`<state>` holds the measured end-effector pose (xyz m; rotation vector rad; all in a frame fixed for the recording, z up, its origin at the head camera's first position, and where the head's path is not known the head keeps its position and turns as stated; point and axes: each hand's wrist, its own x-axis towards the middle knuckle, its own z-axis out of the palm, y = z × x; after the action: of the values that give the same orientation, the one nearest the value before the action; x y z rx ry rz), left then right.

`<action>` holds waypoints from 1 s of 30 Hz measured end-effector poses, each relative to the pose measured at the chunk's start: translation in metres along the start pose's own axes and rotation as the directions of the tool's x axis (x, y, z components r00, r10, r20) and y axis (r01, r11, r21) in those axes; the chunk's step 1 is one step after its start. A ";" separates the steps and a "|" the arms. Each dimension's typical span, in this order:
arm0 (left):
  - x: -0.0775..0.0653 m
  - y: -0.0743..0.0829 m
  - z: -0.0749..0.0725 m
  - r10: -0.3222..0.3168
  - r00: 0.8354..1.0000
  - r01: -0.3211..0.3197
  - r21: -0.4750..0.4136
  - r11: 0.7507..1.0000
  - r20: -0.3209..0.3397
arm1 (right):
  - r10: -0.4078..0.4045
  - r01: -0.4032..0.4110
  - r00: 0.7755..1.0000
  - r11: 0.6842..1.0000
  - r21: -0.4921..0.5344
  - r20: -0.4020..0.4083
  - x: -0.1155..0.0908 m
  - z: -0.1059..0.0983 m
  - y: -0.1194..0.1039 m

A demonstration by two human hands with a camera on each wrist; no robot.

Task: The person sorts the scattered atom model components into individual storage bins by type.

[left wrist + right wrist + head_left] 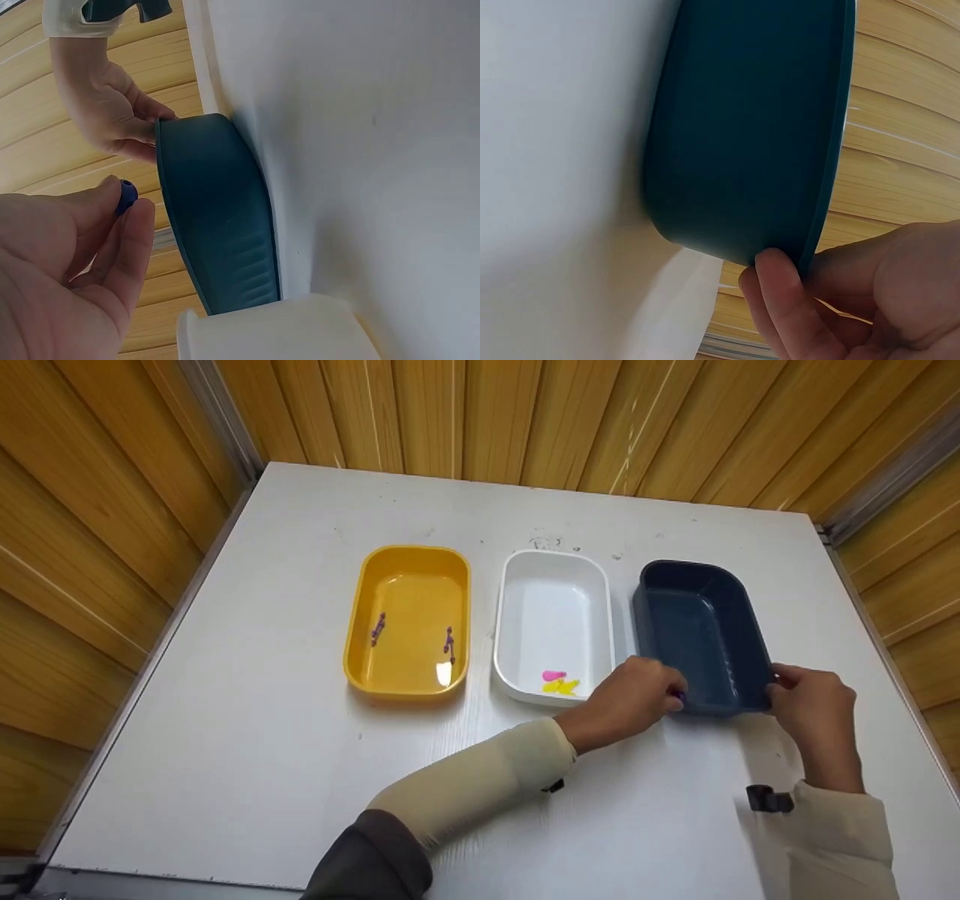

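In the head view my left hand (631, 696) is at the near left corner of the dark blue bin (694, 637). Between its thumb and fingertips it pinches a small dark blue-purple piece (127, 196), mostly covered by the fingers; the left wrist view shows a rounded end with a small hole. My right hand (816, 701) grips the dark blue bin's rim at the near right corner, thumb and fingers on either side of the wall, as the right wrist view (817, 300) also shows.
A white bin (555, 615) in the middle holds a pink piece (553, 676) and yellow pieces (561, 687). The yellow bin (409, 600) at left contains thin purple pieces (378, 630). All stand on a white table (247, 720) with wood-patterned walls (495, 420) behind.
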<state>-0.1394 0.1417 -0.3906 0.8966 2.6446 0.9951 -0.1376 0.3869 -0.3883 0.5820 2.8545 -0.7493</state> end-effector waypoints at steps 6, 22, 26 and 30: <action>0.010 0.002 0.002 -0.043 0.999 0.043 -0.015 0.999 0.014 | -0.006 0.006 1.000 1.000 0.000 0.000 0.000 0.000 0.001; 0.023 0.001 0.010 -0.041 0.999 0.040 0.014 0.999 0.015 | -0.029 0.029 0.999 0.999 -0.016 -0.024 -0.001 0.001 -0.001; 0.024 0.002 0.012 -0.052 0.998 0.052 0.011 0.999 0.018 | -0.033 0.033 0.999 0.999 -0.021 -0.025 -0.001 0.000 -0.001; 0.025 0.003 0.014 -0.055 0.998 0.054 0.019 0.998 0.021 | -0.022 0.022 1.000 1.000 -0.009 -0.017 -0.002 0.000 0.000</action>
<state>-0.1532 0.1657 -0.3977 0.8293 2.6492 0.9442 -0.1361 0.3865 -0.3880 0.5598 2.8828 -0.7389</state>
